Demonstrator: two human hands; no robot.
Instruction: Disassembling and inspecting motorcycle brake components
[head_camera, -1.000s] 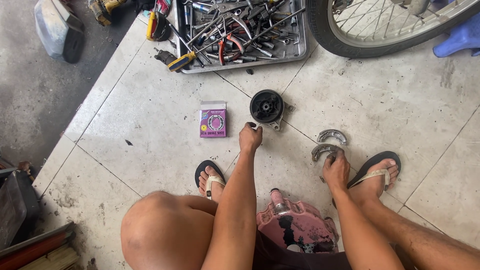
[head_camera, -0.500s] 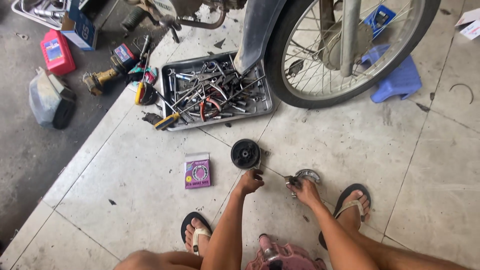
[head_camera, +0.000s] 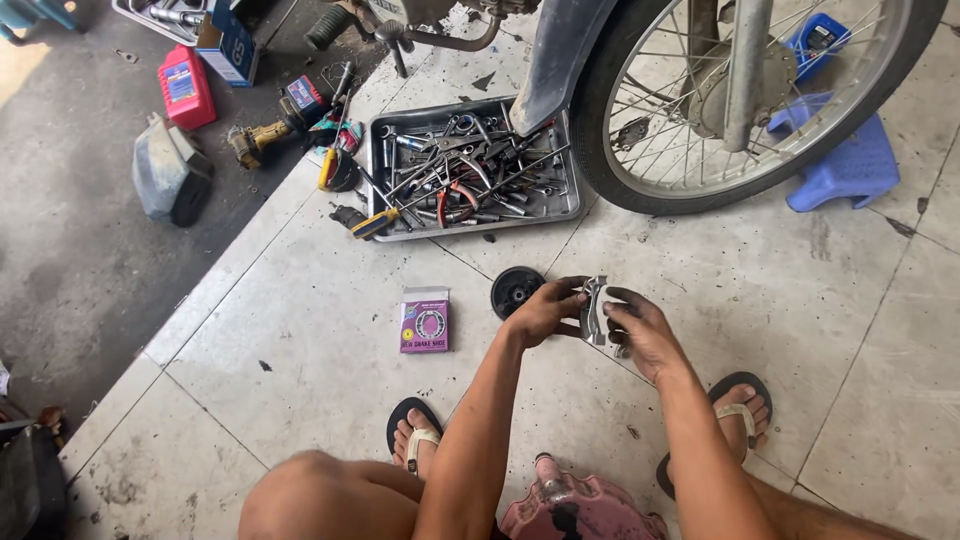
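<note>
While the person squats on the tiled floor (head_camera: 300, 300), the head view shows both hands raised just above it, meeting around a curved metal brake shoe (head_camera: 595, 310). The left hand (head_camera: 545, 310) has its fingers curled closed on the near edge of the part; the right hand (head_camera: 640, 330) grips the opposite side, fingers bent and smeared dark with grease. The shoe is held clear of the tiles, between the two hands. Just beside the left hand a black round hub plate (head_camera: 515, 290) lies flat on the floor, and a small purple parts box (head_camera: 424, 320) rests near it, apart from both hands. Beyond these sit a metal tool tray (head_camera: 570, 205) crowded with wrenches and pliers, and a spoked wheel (head_camera: 740, 90) standing upright.

Judgement: the step in hand appears to be inspecting or pairing the shoe before fitting. The next move would call for a steady two-handed grip while aligning the shoe with the hub plate, since greasy fingers could slip.
</note>
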